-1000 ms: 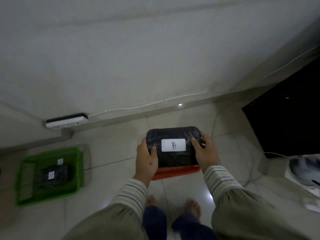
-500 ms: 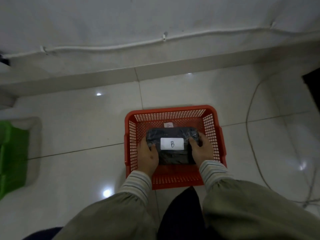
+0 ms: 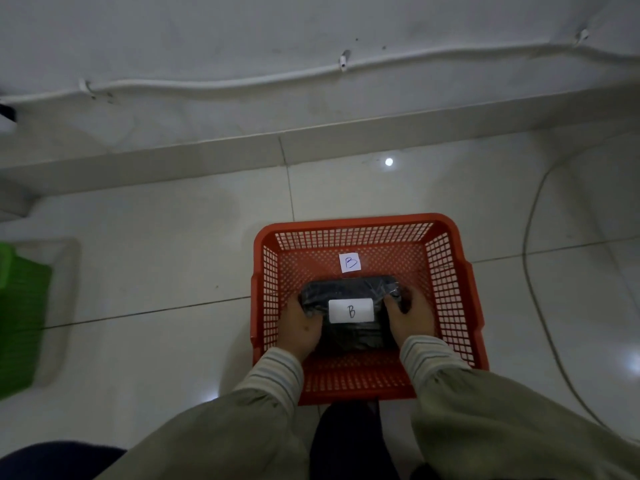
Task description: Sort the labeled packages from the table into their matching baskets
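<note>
A black wrapped package (image 3: pixel 349 292) with a white label marked B sits low inside the red basket (image 3: pixel 450 271), which stands on the tiled floor. A small white tag (image 3: pixel 349 262) marked B lies on the basket's bottom just beyond the package. My left hand (image 3: pixel 299 327) grips the package's left end and my right hand (image 3: pixel 410 318) grips its right end. Both hands are inside the basket walls. Whether the package rests on the basket's bottom cannot be told.
A green basket (image 3: pixel 20 323) stands at the left edge of view, blurred and cut off. A thin cable (image 3: pixel 530 258) curves over the floor on the right. The wall and skirting run behind the red basket, with a white cable (image 3: pixel 242 83) clipped along the wall.
Both hands have lowered the package from above the red basket down into it. The view has tilted down and closer, so the basket's B tag now shows.
</note>
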